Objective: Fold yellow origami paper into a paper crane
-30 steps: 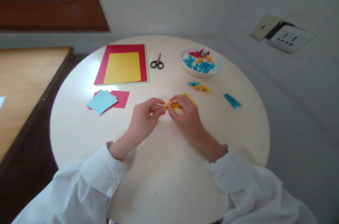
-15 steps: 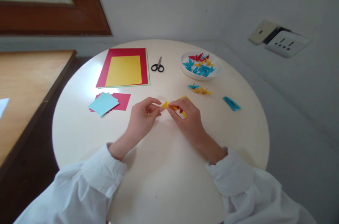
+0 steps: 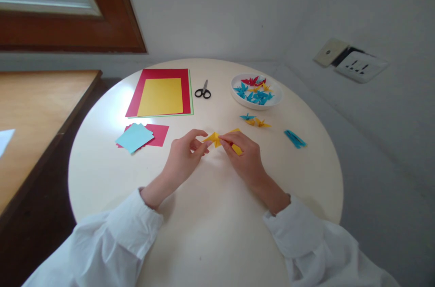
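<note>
Above the front middle of the table, my right hand (image 3: 245, 156) pinches a small folded yellow paper crane (image 3: 216, 139) between thumb and fingertips. The crane's pointed left end reaches into my left hand (image 3: 184, 155), where the thumb lies against it and the index finger curves above. Partly hidden behind my right hand is a flat piece of yellow paper (image 3: 237, 149). Just beyond it, one blue paper crane (image 3: 248, 117) and two yellow paper cranes (image 3: 261, 123) rest on the table.
A white dish (image 3: 256, 106) holds several red, yellow and blue cranes. Black-handled scissors (image 3: 203, 92) lie beside large coloured sheets (image 3: 161, 97). Small light-blue squares (image 3: 135, 137) overlap a pink sheet (image 3: 159, 135) at left. Blue paper strips (image 3: 295, 139) lie at right on the round table (image 3: 204, 223).
The yellow crane shows more spread points between my fingers. My left fingers have parted slightly around its end. The whole view has shifted a little, with the table lower in the picture.
</note>
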`<state>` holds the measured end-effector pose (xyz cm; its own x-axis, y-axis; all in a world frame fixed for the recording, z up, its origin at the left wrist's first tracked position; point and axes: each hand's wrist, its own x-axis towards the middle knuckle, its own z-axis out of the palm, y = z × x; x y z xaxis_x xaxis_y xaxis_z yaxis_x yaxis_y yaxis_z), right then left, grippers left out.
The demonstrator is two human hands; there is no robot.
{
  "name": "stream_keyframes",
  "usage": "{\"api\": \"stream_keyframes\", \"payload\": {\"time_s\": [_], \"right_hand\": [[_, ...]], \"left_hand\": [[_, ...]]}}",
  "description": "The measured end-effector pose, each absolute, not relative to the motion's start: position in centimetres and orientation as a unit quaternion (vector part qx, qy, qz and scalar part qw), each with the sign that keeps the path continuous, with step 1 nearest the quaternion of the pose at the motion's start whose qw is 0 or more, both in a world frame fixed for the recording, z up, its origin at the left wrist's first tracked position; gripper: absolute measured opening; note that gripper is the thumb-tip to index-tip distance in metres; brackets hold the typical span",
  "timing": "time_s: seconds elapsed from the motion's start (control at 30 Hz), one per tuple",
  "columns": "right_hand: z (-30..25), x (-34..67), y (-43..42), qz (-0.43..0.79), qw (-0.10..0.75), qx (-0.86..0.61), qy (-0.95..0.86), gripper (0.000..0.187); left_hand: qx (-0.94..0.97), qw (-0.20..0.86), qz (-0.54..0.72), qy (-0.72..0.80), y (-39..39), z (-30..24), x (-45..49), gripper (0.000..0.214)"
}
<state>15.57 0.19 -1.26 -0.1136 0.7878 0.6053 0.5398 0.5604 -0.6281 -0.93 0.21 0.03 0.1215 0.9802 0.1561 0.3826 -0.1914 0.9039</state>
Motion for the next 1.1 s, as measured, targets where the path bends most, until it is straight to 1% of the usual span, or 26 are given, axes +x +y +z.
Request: {"api": "stream_keyframes", "payload": {"time_s": [0.13, 0.23, 0.37, 0.5, 0.67, 0.73, 0.9, 1.1], "right_hand": [[-1.15, 15.69, 0.21, 0.135, 0.493, -0.452, -0.731, 0.016], [-1.08, 15.65, 0.18, 0.156, 0.492, -0.449, -0.73, 0.015], [-1.22, 15.55, 0.2, 0.221, 0.494, -0.468, -0.699, 0.011], [-1.45, 15.5, 0.25, 0.285, 0.519, -0.481, -0.647, 0.009], [-1.43, 15.53, 0.17, 0.286, 0.534, -0.468, -0.643, 0.006], [-1.37, 15.57, 0.12, 0.276, 0.539, -0.453, -0.655, 0.005], [-1.25, 15.54, -0.03, 0.261, 0.547, -0.412, -0.68, 0.008], [-1.17, 15.4, -0.36, 0.28, 0.551, -0.433, -0.656, 0.007]], "left_hand": [[0.673, 0.325, 0.429, 0.507, 0.43, 0.21, -1.03, 0.015], [0.691, 0.318, 0.432, 0.485, 0.6, 0.19, -1.18, 0.011], [0.698, 0.317, 0.424, 0.481, 0.54, 0.29, -1.29, 0.01], [0.69, 0.321, 0.425, 0.49, 0.41, 0.54, -1.26, 0.013], [0.687, 0.319, 0.448, 0.474, 0.6, 0.36, -1.28, 0.009], [0.689, 0.334, 0.458, 0.452, 0.67, 0.17, -1.3, 0.01], [0.676, 0.442, 0.425, 0.409, 0.54, 0.23, -1.19, 0.015], [0.668, 0.429, 0.455, 0.403, 0.39, 0.2, -1.08, 0.008]]}}
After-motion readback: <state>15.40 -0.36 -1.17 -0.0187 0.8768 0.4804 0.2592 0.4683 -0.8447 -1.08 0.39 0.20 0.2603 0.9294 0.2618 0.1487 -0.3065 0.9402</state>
